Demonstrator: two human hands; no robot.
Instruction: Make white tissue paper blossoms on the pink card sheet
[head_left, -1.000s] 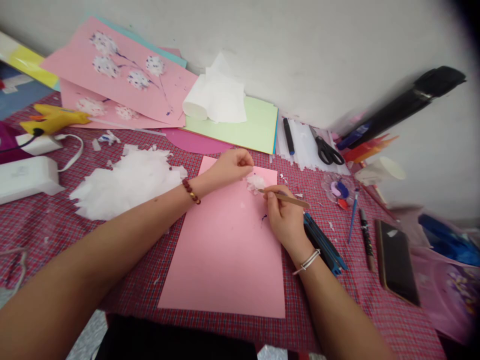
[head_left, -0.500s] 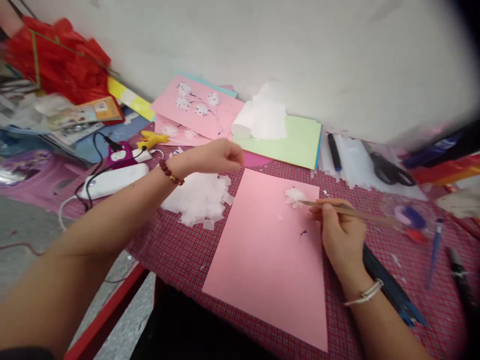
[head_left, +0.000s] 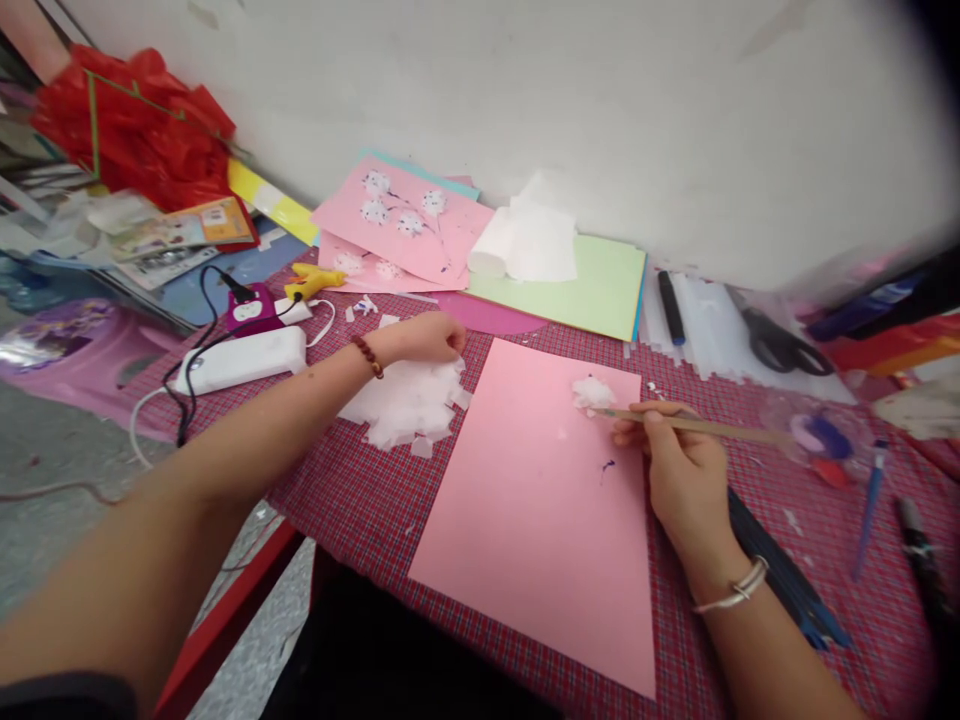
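Note:
A pink sheet of paper (head_left: 540,500) lies on the red checked tablecloth (head_left: 360,510). Near its far right corner sits a small white tissue tuft (head_left: 591,392). My right hand (head_left: 679,470) rests at the sheet's right edge, closed on a thin wooden stick (head_left: 705,427) whose tip points at the tuft. My left hand (head_left: 421,338) reaches over to a pile of white tissue pieces (head_left: 405,402) left of the sheet, fingers curled down onto its far edge; whether they grip a piece is hidden.
At the back lie pink sheets with tissue flowers (head_left: 405,215), a green sheet (head_left: 592,280), a white paper roll (head_left: 517,245), a marker (head_left: 670,306) and scissors (head_left: 776,340). A yellow glue gun (head_left: 315,281) and a white box (head_left: 240,360) sit left. Paint palette (head_left: 817,440) and brushes lie right.
My left hand has left the tuft on the pink sheet and moved left, down onto the tissue pile. My right hand and stick stay by the tuft. The view swung left.

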